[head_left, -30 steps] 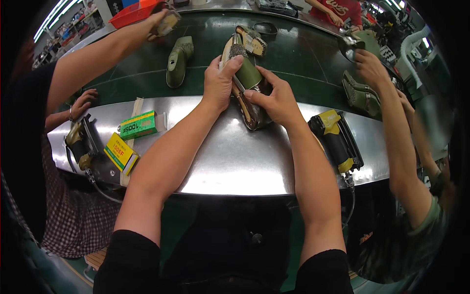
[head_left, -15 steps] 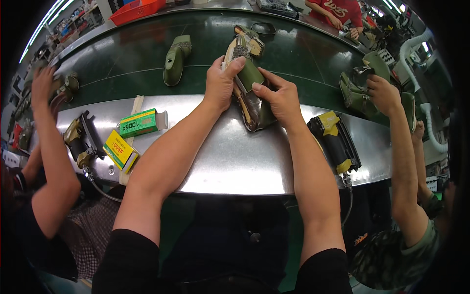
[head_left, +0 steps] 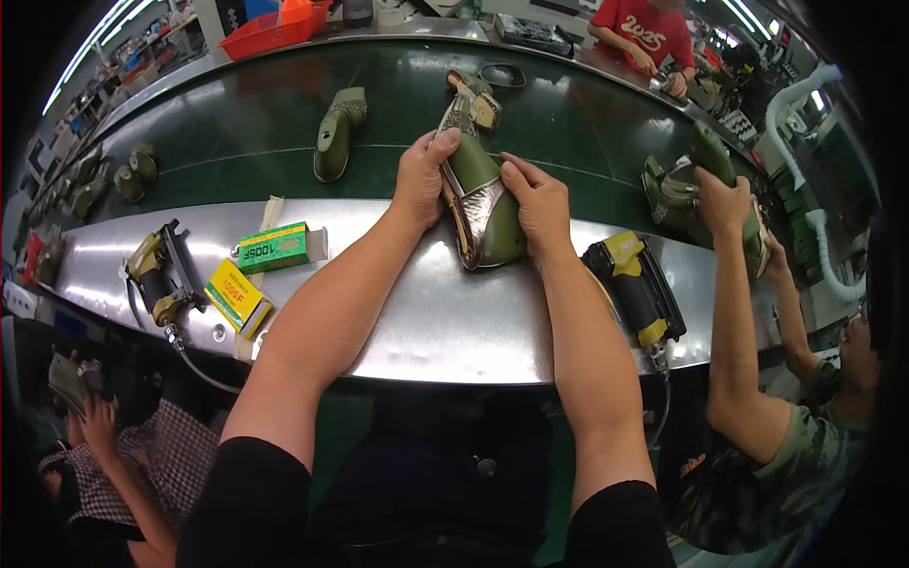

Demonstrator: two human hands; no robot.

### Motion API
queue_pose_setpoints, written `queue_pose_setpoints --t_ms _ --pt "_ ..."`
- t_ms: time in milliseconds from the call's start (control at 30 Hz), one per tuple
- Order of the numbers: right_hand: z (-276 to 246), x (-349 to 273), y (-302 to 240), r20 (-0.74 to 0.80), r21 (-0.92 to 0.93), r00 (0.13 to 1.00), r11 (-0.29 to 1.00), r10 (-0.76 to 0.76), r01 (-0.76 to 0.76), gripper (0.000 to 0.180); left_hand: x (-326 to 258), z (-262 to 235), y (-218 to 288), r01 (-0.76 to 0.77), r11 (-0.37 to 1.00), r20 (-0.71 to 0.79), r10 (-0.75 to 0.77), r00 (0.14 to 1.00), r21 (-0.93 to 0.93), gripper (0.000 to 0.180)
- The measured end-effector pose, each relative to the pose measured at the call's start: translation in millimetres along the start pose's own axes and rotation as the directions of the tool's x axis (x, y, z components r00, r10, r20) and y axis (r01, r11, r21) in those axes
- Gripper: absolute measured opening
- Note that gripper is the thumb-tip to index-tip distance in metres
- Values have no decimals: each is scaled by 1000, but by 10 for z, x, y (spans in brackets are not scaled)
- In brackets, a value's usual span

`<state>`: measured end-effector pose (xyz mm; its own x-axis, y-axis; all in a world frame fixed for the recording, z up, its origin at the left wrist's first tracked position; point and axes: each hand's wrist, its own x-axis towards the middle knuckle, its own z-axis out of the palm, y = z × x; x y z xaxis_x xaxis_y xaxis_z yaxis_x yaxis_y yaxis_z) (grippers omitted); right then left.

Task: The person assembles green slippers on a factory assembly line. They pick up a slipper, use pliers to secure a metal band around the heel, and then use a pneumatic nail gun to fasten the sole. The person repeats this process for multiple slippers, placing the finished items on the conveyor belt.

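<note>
Both my hands grip a green shoe last [head_left: 473, 161] with a silvery shoe upper [head_left: 481, 206] and an insole along its left side. My left hand [head_left: 421, 182] is closed around the left edge, its thumb on top. At the right side, my right hand [head_left: 542, 204] holds it with thumb and fingers; its lower fingers are partly hidden. The green toe points down toward me, over the metal bench edge. Just beyond lies another lasted shoe [head_left: 486, 109], and a green last with a patterned strap [head_left: 336, 137] lies farther left.
Nail guns with hoses lie left [head_left: 156, 275] and right [head_left: 639, 284] on the metal ledge [head_left: 445, 331]. A green box [head_left: 275, 246] and a yellow box [head_left: 235, 298] sit left. Co-workers at both sides hold lasts; a person in red [head_left: 644, 33] works across the green belt [head_left: 246, 123].
The shoe has come slightly nearer and turned, showing more of its silvery side. The left co-worker's hand has dropped off the belt with a last; the right co-worker has lifted one.
</note>
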<state>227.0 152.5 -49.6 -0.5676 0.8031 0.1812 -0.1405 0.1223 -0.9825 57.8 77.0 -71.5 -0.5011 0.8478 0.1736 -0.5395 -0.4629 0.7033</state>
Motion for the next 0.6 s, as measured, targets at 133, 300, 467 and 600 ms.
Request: queue_pose_setpoints --t_ms 133,300,467,600 --pt "-168 93 82 38 271 974 936 223 -225 58 99 16 98 -105 994 -25 104 994 -34 45" --pt "113 -46 7 350 281 904 893 245 -351 49 238 -302 162 -208 978 -192 199 961 -28 63" --pt "72 49 205 99 433 986 887 131 -162 43 232 -186 121 -79 940 -235 -1 972 -332 49" --pt "33 73 197 -22 421 1000 907 20 -9 39 185 -118 99 14 903 -94 -60 994 -429 49"
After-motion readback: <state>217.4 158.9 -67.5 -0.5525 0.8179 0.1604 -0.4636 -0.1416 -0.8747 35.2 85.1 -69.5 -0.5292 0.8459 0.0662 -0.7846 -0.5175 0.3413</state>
